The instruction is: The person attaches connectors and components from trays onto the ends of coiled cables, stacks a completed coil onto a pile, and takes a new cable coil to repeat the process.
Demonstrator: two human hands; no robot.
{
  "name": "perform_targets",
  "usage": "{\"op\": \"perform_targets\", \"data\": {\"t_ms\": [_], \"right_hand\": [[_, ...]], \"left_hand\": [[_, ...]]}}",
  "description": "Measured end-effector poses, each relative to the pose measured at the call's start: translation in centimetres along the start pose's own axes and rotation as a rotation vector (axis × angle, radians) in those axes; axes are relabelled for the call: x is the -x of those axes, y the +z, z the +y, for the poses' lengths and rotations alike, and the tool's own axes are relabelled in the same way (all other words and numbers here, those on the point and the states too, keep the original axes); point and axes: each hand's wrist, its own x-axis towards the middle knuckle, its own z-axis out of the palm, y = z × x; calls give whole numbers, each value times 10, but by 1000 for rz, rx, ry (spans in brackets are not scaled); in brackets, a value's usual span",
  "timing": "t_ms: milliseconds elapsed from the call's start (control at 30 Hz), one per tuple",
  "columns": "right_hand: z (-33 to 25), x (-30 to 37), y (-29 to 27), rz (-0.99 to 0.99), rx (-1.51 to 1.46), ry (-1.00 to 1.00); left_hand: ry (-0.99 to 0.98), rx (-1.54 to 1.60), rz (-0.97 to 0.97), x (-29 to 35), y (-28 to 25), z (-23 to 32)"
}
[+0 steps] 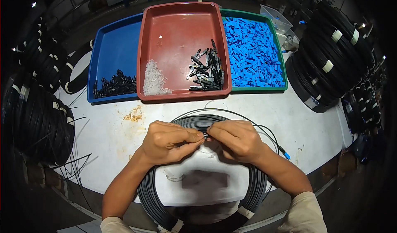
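Note:
My left hand (171,141) and my right hand (237,138) meet over the far side of a coil of black cable (257,187). Both are closed in a pinch, fingertips nearly touching. Between them shows a small dark piece (205,136), mostly hidden by the fingers, so its kind cannot be made out. White tape bands (245,212) wrap the coil's near side. A loose cable loop runs out beyond my right hand and ends in a blue connector (286,154), which lies on the white table (314,138).
Behind the coil stand a blue tray (118,42) with black parts, a red tray (182,30) with clear pieces and black connectors, and a green tray (282,67) full of blue clips (252,51). Stacked black cable coils rise at left (39,125) and right (331,63).

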Motion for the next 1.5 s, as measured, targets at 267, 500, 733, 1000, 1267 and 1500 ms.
{"op": "perform_targets", "data": {"t_ms": [267,500,733,1000,1267,1500], "right_hand": [[1,-1,-1,-133,-87,60],[-3,0,-4,34,-82,-77],[2,-2,-1,-108,-306,195],[-3,0,-4,17,-54,-86],[2,-1,0,-63,-322,168],[-3,1,-2,-15,-13,-131]], "left_hand": [[69,-54,-26,-1,-1,1],[-241,111,-60,-3,-5,10],[339,-329,-56,-2,1,-4],[-307,150,-93,-5,-6,12],[286,-309,-49,-4,-3,3],[-326,183,-6,0,2,6]]}}
